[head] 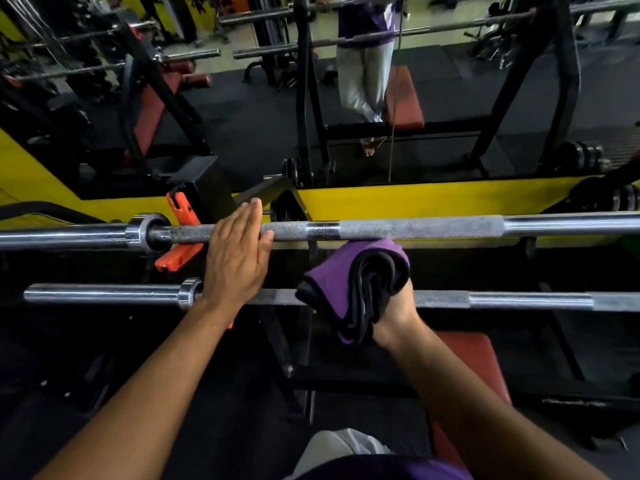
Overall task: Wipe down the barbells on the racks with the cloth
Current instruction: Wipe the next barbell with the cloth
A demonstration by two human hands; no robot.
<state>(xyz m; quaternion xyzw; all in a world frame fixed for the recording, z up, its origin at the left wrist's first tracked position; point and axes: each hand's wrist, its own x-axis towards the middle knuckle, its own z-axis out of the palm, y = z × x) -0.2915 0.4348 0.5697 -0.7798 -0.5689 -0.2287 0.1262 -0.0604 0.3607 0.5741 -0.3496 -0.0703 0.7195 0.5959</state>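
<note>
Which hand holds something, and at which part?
The right hand grips the folded purple cloth at its lower end. The left hand rests flat on the upper barbell.

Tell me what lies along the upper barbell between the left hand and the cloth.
Head view: only bare knurled shaft of the upper barbell, from left hand to cloth.

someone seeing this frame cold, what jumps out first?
Two chrome barbells cross the frame: the upper barbell at mid-height and the lower barbell nearer the camera. The left hand lies flat with straight fingers over the upper bar, beside an orange rack hook. The right hand grips a bunched purple and black cloth between the bars, its top edge at the upper one.
</note>
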